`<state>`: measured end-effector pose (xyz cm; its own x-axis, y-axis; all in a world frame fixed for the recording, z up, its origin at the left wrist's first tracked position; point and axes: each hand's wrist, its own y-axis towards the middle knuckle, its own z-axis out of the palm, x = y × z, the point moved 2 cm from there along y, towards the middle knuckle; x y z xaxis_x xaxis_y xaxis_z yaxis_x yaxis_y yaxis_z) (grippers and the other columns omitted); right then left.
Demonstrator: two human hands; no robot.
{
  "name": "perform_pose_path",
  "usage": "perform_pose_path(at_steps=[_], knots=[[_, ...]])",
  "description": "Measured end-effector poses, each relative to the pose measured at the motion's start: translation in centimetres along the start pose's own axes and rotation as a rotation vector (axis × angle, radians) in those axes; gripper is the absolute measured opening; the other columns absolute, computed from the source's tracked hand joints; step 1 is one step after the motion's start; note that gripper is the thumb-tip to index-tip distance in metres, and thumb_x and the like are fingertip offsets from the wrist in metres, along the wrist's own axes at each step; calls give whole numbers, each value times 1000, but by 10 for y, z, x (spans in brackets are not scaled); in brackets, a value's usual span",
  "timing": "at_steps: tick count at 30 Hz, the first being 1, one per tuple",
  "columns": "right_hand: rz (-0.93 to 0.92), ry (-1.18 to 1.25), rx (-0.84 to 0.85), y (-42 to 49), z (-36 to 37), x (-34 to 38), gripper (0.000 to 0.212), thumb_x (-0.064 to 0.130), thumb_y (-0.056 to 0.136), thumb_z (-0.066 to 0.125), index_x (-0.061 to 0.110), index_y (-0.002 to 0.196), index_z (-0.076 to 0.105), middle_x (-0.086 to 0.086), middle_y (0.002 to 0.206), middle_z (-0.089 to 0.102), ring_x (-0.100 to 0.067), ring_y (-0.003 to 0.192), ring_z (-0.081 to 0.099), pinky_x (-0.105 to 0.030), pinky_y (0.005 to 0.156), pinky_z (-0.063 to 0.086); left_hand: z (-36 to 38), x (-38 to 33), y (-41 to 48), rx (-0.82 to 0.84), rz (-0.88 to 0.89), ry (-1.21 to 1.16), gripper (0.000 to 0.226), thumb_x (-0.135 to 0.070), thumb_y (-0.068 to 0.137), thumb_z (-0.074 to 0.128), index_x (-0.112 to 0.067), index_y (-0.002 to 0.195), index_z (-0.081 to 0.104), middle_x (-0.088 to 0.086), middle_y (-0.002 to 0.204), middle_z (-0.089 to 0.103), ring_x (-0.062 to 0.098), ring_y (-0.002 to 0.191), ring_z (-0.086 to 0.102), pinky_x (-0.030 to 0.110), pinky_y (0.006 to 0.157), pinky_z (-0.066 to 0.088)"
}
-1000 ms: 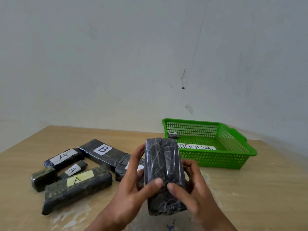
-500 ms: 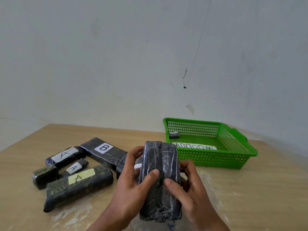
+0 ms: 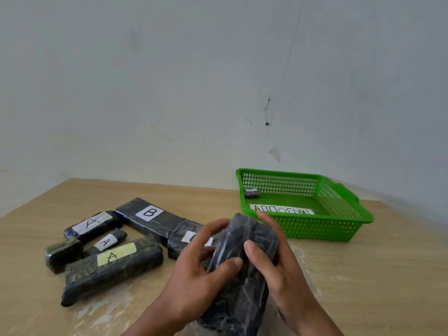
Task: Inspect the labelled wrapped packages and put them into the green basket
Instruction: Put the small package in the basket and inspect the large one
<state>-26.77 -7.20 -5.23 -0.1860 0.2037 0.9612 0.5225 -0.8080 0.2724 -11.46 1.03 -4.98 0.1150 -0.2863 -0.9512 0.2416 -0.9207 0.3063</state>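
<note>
Head view: left grip [image 3: 198, 263] and right grip [image 3: 274, 270] both clamped on one black plastic-wrapped oblong package [image 3: 240, 301], one along each long side. No label faces up; probably tilted to find it. Green plastic mesh basket [image 3: 322, 230] sits just beyond the right grip, handy for the drop. Black packages labelled A and B [image 3: 149, 214] lie left of the left grip on the wooden worktop [image 3: 363, 275].

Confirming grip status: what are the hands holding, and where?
A black wrapped package, in both hands: left hand on its left side, right hand on its right.
</note>
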Motion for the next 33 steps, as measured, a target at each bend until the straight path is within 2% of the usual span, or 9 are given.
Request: perform_pose_path(at_steps=[3, 6, 11, 14, 17, 20, 23, 27, 33], knots=[[42, 71, -69, 3, -4, 3, 44, 31, 83, 79, 23, 125, 67, -11, 118, 78, -33, 111, 75, -60, 103, 54, 1, 1, -1, 71, -25, -17, 63, -38, 79, 79, -41, 138, 58, 1, 127, 74, 23, 115, 72, 47, 98, 59], [99, 176, -197, 7, -8, -1, 42, 38, 80, 82, 20, 116, 71, -16, 115, 78, -38, 108, 75, -65, 101, 54, -6, 2, -1, 116, -67, -101, 73, -41, 74, 81, -43, 142, 55, 5, 132, 71, 23, 122, 69, 41, 100, 58], [182, 311, -335, 11, -12, -7, 59, 48, 83, 80, 13, 129, 66, -16, 119, 77, -37, 111, 74, -58, 98, 58, -7, 1, -1, 172, -19, -53, 68, -28, 79, 83, -31, 141, 57, 10, 137, 67, 32, 126, 65, 55, 103, 54], [189, 234, -280, 10, -16, -7, 59, 48, 77, 78, 17, 126, 68, -12, 117, 78, -33, 108, 76, -49, 86, 62, -5, 3, 2, 83, -6, -37, 56, -32, 79, 75, -28, 134, 63, 5, 127, 74, 28, 118, 70, 46, 99, 58], [146, 76, -275, 8, -22, -6, 65, 43, 64, 87, 12, 119, 70, -9, 110, 80, -31, 106, 76, -48, 91, 59, -7, 5, 3, 35, -1, -11, 54, -36, 80, 68, -26, 132, 63, 4, 121, 76, 25, 112, 73, 39, 94, 61], [131, 38, -258, 5, -20, -4, 67, 35, 61, 91, 14, 120, 67, -4, 104, 81, -22, 99, 78, -40, 87, 59, -9, 6, 4, -15, 22, 61, 39, -25, 87, 64, -26, 126, 67, 4, 114, 78, 25, 105, 76, 41, 90, 63], [80, -33, -265, 0, -14, 3, 71, 38, 62, 92, 24, 123, 60, 7, 104, 81, -11, 96, 78, -36, 89, 59, -7, 7, 4, -58, 43, 137, 39, -19, 88, 60, -27, 126, 68, -1, 110, 79, 20, 101, 77, 42, 87, 63], [33, -116, -260, -5, -6, 6, 86, 36, 56, 99, 33, 127, 50, 22, 104, 77, -2, 95, 76, -28, 85, 59, -5, 3, 2, -83, 82, 201, 41, -17, 88, 60, -27, 127, 67, -10, 111, 78, 10, 105, 75, 30, 88, 62], [23, -92, -250, -2, -7, 4, 83, 32, 55, 95, 33, 125, 50, 23, 103, 77, -2, 94, 76, -29, 84, 59, -4, 4, 1, -84, 67, 196, 40, -21, 88, 62, -30, 127, 67, -11, 113, 78, 10, 108, 74, 34, 90, 62]])
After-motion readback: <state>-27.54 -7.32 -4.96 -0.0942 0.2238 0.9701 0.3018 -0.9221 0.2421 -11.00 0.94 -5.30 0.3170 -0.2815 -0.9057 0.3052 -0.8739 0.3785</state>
